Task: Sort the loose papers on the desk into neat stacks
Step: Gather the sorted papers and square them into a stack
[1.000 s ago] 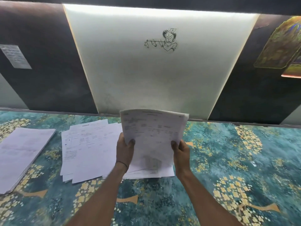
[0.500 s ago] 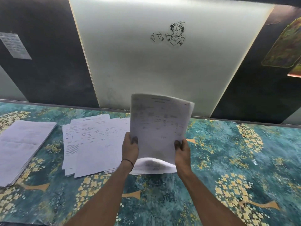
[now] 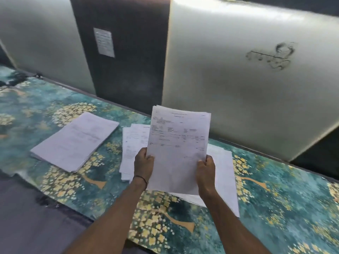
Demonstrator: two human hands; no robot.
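- The left hand (image 3: 144,163) grips the left edge of a sheaf of printed papers (image 3: 178,147), and the right hand (image 3: 205,171) grips its right edge. Both have their fingers curled round the sheets.
- The sheaf stands nearly upright above the desk, clear of the teal floral cloth (image 3: 284,198). Its top edges are slightly uneven.
- 1 squared stack (image 3: 75,142) lies on the cloth to the left, well apart from the hands.
- Loose sheets (image 3: 131,143) remain fanned out on the cloth behind and under the sheaf, with a further sheet (image 3: 226,180) showing past the right hand.
- The step in hand looks like gathering and checking 1 batch before stacking it.
- The next move probably calls for tapping the sheaf's edges square, then laying it flat on the squared stack or beside it, without disturbing the fanned sheets below.
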